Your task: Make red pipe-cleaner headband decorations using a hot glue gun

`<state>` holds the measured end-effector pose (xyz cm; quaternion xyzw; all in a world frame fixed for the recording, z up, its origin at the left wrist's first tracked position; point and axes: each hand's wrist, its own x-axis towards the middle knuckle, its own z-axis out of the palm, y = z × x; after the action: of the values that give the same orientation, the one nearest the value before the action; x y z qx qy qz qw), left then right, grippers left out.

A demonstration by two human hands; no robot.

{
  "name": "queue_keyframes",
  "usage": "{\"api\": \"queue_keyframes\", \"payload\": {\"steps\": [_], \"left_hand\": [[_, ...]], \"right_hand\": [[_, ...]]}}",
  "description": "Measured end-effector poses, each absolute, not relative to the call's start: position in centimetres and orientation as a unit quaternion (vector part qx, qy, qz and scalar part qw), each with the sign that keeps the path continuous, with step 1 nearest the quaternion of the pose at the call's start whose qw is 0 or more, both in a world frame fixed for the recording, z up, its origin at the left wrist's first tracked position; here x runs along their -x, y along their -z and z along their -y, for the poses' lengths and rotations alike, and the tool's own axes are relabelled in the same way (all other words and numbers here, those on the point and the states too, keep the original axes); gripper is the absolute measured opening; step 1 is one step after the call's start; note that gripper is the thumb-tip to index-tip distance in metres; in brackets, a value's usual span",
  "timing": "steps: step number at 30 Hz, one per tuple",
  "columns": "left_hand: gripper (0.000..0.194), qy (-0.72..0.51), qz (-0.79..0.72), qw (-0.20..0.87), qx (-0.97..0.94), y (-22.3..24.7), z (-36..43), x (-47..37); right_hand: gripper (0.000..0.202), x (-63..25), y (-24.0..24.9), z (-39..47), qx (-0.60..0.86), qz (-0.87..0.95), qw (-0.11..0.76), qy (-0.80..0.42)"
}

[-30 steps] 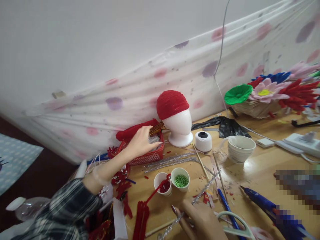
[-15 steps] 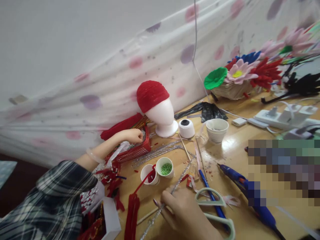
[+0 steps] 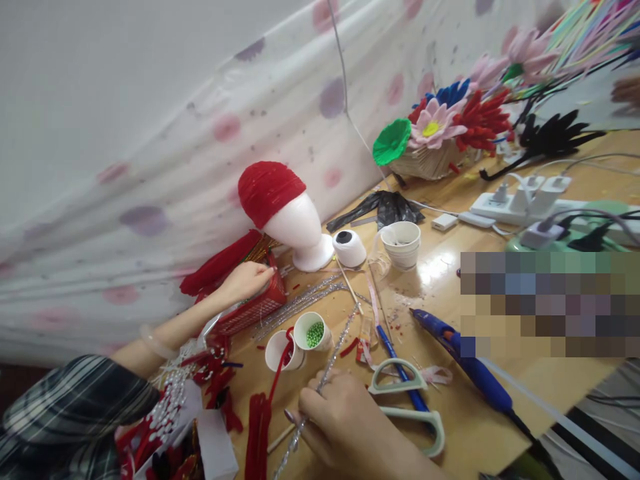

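My left hand (image 3: 247, 280) reaches over the red plastic basket (image 3: 255, 310), its fingers pressed together at the basket's far right side; what they hold, if anything, is too small to tell. Between the fingers of my right hand (image 3: 335, 413) runs a silver tinsel stem (image 3: 336, 353), slanting up and to the right above the table. Just beyond it stand a paper cup of green beads (image 3: 313, 331) and a cup with red pieces (image 3: 284, 351). More silver stems (image 3: 305, 303) lie beside the basket. Pale green scissor handles (image 3: 435, 430) are right of my right hand.
A white foam head (image 3: 300, 227) wears a red cap, with a thread spool (image 3: 350, 250) and white cup (image 3: 401, 247) beside it. A blue glue gun (image 3: 467, 367) lies at right. Behind are fuzzy flowers (image 3: 433, 127) and a power strip (image 3: 530, 207). Another person's hand (image 3: 627, 93) shows at upper right.
The view has shifted right, so most things appear further left. My left hand has moved slightly within the basket area. My right hand still has the silver stem.
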<state>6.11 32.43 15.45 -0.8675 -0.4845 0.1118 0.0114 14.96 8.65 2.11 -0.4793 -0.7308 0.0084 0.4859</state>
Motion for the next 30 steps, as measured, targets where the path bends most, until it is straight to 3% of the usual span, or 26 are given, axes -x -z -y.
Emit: {"api": "queue_keyframes", "payload": {"steps": [4, 13, 16, 19, 22, 30], "left_hand": [[0.033, -0.101, 0.477, 0.041, 0.872, -15.8, -33.5, -7.2], [0.029, -0.119, 0.425, 0.006, 0.897, -14.2, -35.7, -10.6], [0.025, -0.043, 0.415, -0.003, 0.909, -16.6, -35.9, -11.0], [0.04, 0.058, 0.413, -0.018, 0.909, -20.1, -35.8, -11.1], [0.04, 0.127, 0.408, -0.058, 0.902, -22.9, -35.1, -10.9], [0.04, 0.241, 0.405, -0.18, 0.863, -25.9, -33.2, -10.1]], "right_hand": [[0.019, -14.8, -2.0, -8.6, 0.477, 0.736, 0.481, -0.003], [0.016, -14.9, -2.0, -8.6, 0.49, 0.737, 0.465, 0.001], [0.017, -14.9, -2.0, -8.6, 0.484, 0.74, 0.467, -0.006], [0.018, -14.8, -2.2, -8.6, 0.482, 0.738, 0.473, -0.003], [0.018, -14.8, -2.2, -8.6, 0.484, 0.734, 0.477, 0.006], [0.018, -14.6, -1.9, -8.7, 0.477, 0.745, 0.467, -0.002]]}}
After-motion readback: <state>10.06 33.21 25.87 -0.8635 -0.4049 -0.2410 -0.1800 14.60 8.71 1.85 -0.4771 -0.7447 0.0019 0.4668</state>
